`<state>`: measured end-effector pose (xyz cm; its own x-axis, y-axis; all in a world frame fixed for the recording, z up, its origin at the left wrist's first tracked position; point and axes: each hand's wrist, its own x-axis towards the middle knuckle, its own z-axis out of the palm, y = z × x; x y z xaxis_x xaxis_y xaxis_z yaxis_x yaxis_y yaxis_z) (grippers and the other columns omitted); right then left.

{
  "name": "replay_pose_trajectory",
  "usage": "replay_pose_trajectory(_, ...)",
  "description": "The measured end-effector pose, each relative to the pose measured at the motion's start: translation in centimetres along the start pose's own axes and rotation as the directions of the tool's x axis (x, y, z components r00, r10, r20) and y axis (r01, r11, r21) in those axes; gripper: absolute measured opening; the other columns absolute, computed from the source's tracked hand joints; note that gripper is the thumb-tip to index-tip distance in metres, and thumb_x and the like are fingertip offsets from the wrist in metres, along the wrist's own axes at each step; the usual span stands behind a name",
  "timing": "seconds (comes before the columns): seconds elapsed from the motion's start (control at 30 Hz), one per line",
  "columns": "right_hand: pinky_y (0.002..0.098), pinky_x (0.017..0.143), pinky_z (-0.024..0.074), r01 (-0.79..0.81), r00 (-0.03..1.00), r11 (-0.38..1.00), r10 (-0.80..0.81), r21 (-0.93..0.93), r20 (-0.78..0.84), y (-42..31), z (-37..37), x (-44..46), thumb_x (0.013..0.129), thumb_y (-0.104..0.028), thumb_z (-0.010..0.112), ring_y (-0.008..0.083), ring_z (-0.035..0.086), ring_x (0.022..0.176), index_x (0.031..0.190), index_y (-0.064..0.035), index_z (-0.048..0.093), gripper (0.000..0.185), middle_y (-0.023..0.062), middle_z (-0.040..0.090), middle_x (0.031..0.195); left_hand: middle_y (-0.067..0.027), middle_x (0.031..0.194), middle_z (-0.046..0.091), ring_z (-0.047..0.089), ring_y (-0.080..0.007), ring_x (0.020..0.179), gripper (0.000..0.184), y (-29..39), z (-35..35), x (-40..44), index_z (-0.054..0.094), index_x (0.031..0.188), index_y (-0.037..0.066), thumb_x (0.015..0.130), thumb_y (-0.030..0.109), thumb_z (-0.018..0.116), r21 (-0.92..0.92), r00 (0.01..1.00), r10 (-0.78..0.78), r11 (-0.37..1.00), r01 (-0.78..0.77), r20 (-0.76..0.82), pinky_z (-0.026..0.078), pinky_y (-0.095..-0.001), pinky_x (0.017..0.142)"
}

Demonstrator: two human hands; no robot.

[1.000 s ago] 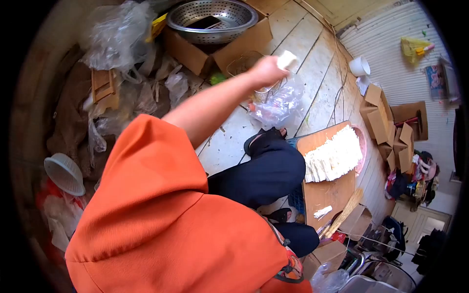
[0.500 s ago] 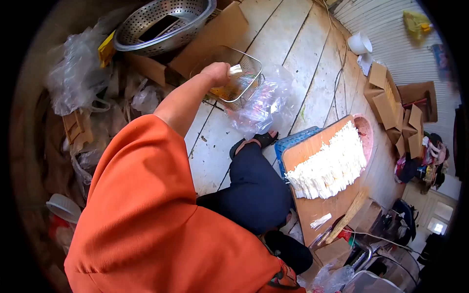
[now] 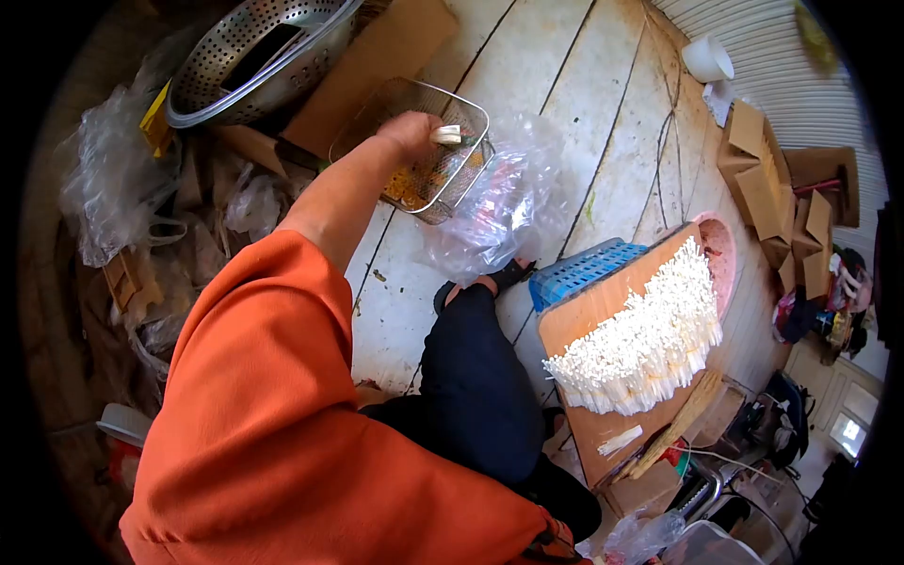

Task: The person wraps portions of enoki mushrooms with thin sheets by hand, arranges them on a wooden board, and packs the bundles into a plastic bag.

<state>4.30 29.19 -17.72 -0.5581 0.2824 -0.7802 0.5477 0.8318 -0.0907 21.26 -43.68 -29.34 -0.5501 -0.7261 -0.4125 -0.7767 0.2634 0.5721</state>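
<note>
My left hand (image 3: pixel 411 138) reaches over a wire mesh basket (image 3: pixel 476 168), its fingers closed on a short bundle of thin white sticks (image 3: pixel 445 135). The sticks poke out on the thumb side. Yellow-orange bits (image 3: pixel 405 186) lie at the bottom of the basket. A clear plastic bag (image 3: pixel 513 193) rests against the basket's side. To the right, a dense mass of white sticks (image 3: pixel 650 339) stands in rows on a brown board (image 3: pixel 567 331). One small bundle (image 3: pixel 620 441) lies apart near the board's lower end. My right hand is not in view.
A steel colander (image 3: pixel 212 71) with a dark flat object in it sits at upper left. Under the board are a blue perforated basket (image 3: pixel 584 273) and a pink basin (image 3: pixel 720 259). A wooden stick (image 3: pixel 678 426), cardboard boxes (image 3: pixel 758 188) and a white tub (image 3: pixel 706 59) are on the right.
My left hand stays over the mesh basket, still holding the white stick bundle. The camera view has shifted, so the basket and colander appear further left and the board's stick tops show more.
</note>
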Motion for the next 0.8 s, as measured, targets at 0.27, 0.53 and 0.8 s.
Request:
replay_pose_trajectory(0.27, 0.0254, 0.051, 0.044, 0.018, 1.0, 0.999, -0.018, 0.026, 0.002, 0.6, 0.0, 0.1, 0.094, -0.018, 0.055, 0.0114, 0.054, 0.059, 0.094, -0.0058, 0.067, 0.017, 0.0008, 0.058, 0.072, -0.0146, 0.097, 0.07, 0.066, -0.0313, 0.092, 0.026, 0.1, -0.9, -2.1, 0.068, 0.098, 0.01, 0.077, 0.025, 0.065, 0.113, 0.999, 0.017, 0.993, -0.013, -0.031, 0.051, -0.0408, 0.082)
replay_pose_trajectory(0.53, 0.0246, 0.05, 0.0433, 0.098, 0.995, 0.991, -0.098, 0.096, -0.005, 1.8, 0.3, -0.4, 0.094, -0.018, 0.055, 0.0107, 0.053, 0.058, 0.094, -0.0059, 0.067, 0.017, 0.0, 0.057, 0.071, -0.0028, 0.059, 0.051, 0.046, -0.013, 0.045, 0.012, 2.3, -5.7, -9.2, 0.058, 0.079, 0.006, 0.081, 0.017, 0.061, -0.82, 0.995, -0.102, 0.571, 0.046, -0.015, 0.038, -0.0283, 0.042)
replay_pose_trajectory(0.8, 0.0238, 0.049, 0.0426, 0.291, 0.953, 0.907, -0.246, 0.303, -0.178, 7.6, -5.1, -3.0, 0.095, -0.017, 0.054, 0.0099, 0.052, 0.058, 0.093, -0.0061, 0.067, 0.017, -0.0008, 0.057, 0.07, -0.0028, 0.063, 0.046, 0.044, -0.0129, 0.047, 0.018, 14.2, -8.1, -19.9, 0.054, 0.091, 0.005, 0.082, 0.016, 0.065, -0.995, 0.949, 0.307, 0.089, 0.04, 0.066, 0.037, -0.0269, 0.043)
